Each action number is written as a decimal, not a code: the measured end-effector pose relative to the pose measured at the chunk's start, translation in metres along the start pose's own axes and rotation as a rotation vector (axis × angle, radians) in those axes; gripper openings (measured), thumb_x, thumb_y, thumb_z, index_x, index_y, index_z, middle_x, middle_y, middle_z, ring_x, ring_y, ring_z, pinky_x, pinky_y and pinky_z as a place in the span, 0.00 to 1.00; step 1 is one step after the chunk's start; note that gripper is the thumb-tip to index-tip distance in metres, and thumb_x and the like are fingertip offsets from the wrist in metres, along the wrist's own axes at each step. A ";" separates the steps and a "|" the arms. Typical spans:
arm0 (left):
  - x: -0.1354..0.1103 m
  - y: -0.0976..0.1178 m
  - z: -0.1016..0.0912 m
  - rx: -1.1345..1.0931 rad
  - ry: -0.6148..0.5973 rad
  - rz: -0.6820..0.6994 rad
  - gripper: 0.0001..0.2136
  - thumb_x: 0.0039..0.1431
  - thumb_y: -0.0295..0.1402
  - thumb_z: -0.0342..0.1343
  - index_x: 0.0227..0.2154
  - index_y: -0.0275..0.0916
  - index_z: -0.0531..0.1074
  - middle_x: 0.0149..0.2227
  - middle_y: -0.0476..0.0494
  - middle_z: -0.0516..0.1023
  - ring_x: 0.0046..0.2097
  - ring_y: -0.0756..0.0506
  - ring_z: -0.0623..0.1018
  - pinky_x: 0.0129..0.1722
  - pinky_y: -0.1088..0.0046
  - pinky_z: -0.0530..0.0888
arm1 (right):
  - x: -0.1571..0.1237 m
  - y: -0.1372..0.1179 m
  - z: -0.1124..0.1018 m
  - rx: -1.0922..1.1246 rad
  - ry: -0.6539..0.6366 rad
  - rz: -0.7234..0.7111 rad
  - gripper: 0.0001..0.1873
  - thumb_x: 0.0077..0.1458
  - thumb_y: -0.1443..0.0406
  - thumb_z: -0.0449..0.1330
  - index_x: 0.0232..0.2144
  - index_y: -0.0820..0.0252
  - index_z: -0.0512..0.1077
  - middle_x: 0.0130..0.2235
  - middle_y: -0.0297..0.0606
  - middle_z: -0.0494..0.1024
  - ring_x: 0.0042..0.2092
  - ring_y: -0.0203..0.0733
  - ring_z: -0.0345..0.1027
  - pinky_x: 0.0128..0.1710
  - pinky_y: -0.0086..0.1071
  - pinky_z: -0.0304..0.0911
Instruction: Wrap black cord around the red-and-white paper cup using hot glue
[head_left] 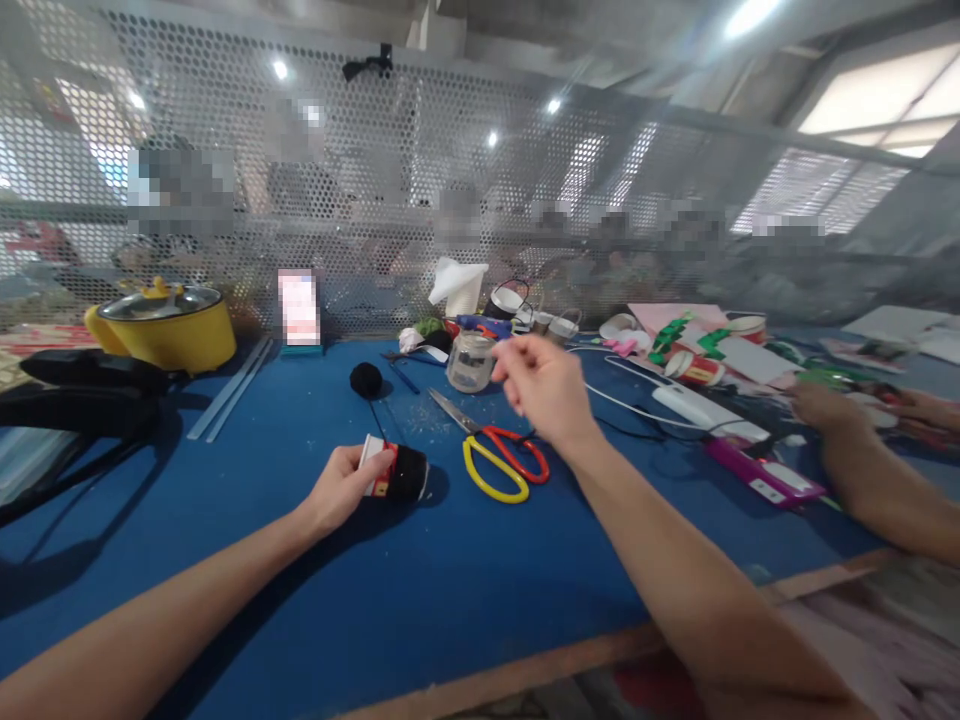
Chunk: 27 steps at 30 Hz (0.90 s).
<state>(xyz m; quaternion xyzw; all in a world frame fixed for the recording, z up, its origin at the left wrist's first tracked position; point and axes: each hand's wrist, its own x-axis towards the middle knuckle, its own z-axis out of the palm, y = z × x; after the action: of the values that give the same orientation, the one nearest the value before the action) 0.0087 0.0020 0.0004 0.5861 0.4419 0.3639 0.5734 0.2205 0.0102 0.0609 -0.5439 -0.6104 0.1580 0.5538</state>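
Observation:
My left hand (pixel 346 484) is closed round a small paper cup (pixel 376 464) with a white and red wall, lying on its side. Black yarn (pixel 409 474) covers the cup's right part. A strand runs from it to a black yarn ball (pixel 366 380) on the blue table. Raised beside a clear plastic jar (pixel 471 362), my right hand (pixel 546 388) has its fingers curled and thumb pressed in; anything between them is too small to make out. Scissors (pixel 496 464) with one red and one yellow handle lie below that hand, blades pointing to the far left.
A yellow pot (pixel 169 330) and a black object (pixel 82 400) stand left, near a phone (pixel 299 308) and clear sticks (pixel 231 390). A white power strip (pixel 709 413), cables and a purple device (pixel 763 472) lie right, beside another person's hand (pixel 829 415). Perforated metal (pixel 360 200) rises behind.

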 end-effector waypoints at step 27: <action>0.003 -0.006 -0.003 0.206 0.082 0.070 0.13 0.46 0.38 0.46 0.17 0.33 0.64 0.15 0.52 0.62 0.19 0.54 0.61 0.19 0.78 0.58 | 0.032 0.015 -0.006 0.372 0.035 0.157 0.07 0.39 0.70 0.53 0.27 0.61 0.62 0.26 0.32 0.70 0.24 0.30 0.64 0.24 0.25 0.61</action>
<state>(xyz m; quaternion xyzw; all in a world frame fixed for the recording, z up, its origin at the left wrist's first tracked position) 0.0062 0.0054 -0.0057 0.6415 0.4792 0.3604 0.4784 0.2399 0.0394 0.0668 -0.4808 -0.5166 0.3013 0.6412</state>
